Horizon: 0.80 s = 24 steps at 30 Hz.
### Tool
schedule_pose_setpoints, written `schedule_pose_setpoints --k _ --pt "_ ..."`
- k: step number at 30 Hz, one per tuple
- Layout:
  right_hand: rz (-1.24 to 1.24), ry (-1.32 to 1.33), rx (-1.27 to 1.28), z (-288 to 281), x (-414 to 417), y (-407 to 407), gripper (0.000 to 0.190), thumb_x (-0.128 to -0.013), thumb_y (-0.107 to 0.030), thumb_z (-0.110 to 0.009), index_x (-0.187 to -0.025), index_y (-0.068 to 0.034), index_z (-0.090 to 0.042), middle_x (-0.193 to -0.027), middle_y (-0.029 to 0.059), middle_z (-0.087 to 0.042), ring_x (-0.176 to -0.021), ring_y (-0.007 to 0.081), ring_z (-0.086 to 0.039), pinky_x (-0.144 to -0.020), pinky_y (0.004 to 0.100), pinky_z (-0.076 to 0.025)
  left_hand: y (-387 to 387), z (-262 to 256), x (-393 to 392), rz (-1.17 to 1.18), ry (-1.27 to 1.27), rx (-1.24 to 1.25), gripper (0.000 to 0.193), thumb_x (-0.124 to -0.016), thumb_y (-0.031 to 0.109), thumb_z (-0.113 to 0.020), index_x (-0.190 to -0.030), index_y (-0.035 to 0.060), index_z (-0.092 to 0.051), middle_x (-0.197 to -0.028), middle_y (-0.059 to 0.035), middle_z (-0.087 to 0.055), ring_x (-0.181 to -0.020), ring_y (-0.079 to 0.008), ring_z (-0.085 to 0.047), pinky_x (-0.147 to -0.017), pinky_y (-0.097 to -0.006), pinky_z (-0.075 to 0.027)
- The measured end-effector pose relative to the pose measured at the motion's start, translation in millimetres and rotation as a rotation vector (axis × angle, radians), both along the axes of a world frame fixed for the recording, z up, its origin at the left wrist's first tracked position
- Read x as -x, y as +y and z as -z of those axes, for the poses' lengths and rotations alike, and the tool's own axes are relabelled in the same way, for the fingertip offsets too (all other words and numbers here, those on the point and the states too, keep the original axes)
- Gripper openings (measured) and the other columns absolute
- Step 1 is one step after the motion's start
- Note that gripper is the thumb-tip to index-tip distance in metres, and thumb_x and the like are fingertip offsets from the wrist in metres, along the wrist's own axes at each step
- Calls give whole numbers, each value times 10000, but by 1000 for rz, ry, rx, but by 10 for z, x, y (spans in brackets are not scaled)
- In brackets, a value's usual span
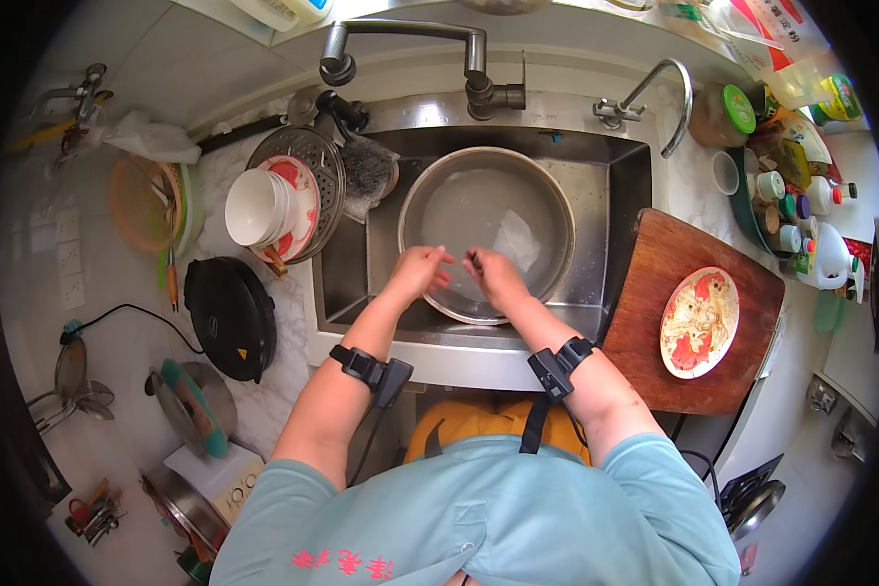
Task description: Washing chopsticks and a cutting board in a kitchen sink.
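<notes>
A round metal basin (487, 152) stands in the stainless steel sink (586, 190), apparently holding water. A thin white piece (518, 240), perhaps cloth or film, lies inside it. Over the basin's near left rim is my left hand (421, 272), fingers apart and nothing in them. My right hand (497, 277) hovers above the near part of the basin, its fingers curled inward. Something dark shows at those fingertips; whether it is a small object or shadow is unclear. A gap separates the two hands.
On the right, a soiled oval plate (700, 322) rests on a wooden cutting board (644, 293). Stacked white bowls (253, 209) and a perforated steamer plate (329, 176) stand left. A dark faucet (483, 95) and a slim chrome tap (615, 111) rise behind. A black electric griddle (231, 319) is near left.
</notes>
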State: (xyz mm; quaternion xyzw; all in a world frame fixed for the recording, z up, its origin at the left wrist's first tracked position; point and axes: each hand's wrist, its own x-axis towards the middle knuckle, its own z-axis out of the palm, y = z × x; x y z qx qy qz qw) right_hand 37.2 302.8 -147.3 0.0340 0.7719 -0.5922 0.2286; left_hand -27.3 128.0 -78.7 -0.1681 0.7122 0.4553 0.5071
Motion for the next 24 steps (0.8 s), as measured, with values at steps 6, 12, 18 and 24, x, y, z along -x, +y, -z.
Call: schedule_pose_setpoints --k 6,12,18,24 --pt "313 20 136 -19 99 -43 266 -893 -236 -592 -1044 -18 -605 -859 133 -671 -838 253 -647 -742 363 -497 80 231 -426 487 1041 81 729 -754 167 -711 -1370 53 -338 -1146 -215 -593 -968 -368 -620 -841 -425 -500" --pt "296 -284 462 36 254 149 538 -788 -223 -745 -1222 -45 -484 -1147 133 -584 -1035 247 -594 -873 368 -517 151 182 -471 338 833 203 442 -861 122 -577 -1265 67 -408 -1012 -204 -634 -917 -399 -620 -765 -443 -498" --pt "42 248 -815 285 53 168 590 -702 -119 -720 -1255 -123 -516 -1201 146 -556 -1115 389 -520 -983 442 -424 -110 -3 -406 -321 -47 -113 227 -973 226 -481 -1136 70 -464 -756 -28 -508 -544 -106 -440 -448 -246 -375" --pt "-131 39 -652 830 -22 97 329 -787 -55 -568 -1109 -85 -626 -1111 207 -588 -974 349 -604 -878 409 -477 -83 -100 -428 -535 -275 -320 215 -1001 217 -417 -1103 45 -496 -785 -23 -479 -539 -71 -366 -434 -199 -310"
